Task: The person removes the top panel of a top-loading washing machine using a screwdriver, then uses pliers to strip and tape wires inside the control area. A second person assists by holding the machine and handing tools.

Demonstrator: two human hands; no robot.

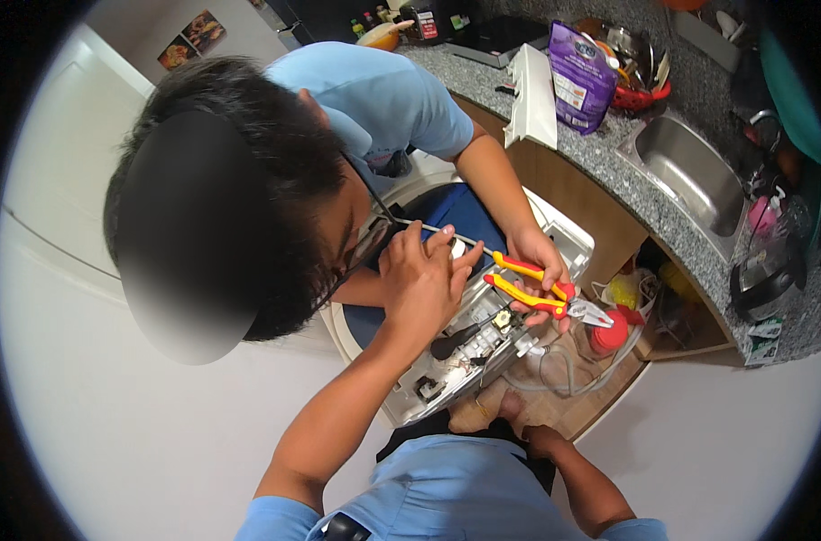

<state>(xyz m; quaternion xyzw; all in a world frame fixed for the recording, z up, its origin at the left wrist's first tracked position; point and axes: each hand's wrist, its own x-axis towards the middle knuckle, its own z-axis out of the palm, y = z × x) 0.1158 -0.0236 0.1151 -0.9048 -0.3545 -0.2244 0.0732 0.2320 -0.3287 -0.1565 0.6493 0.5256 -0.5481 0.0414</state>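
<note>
My left hand (419,279) is raised over the opened top of a white appliance with a dark blue lid, like a top-loading washing machine (410,410). Its fingers are spread, and I see nothing held in them. My right hand (544,442) hangs low beside my hip, its fingers mostly hidden. Across from me, a co-worker's hand (539,257) holds red-and-yellow combination pliers (528,287), jaws pointing right. Below the pliers lie exposed wiring and small parts (496,329) in the machine's panel. A black-handled screwdriver (454,343) rests among them.
The co-worker (374,99) leans in from the left, head close to my left arm. A granite counter (600,162) curves along the right with a steel sink (690,171), a purple pouch (580,77) and a detached white panel (530,99). A grey hose (568,388) and red-lidded container (609,334) stand on the floor.
</note>
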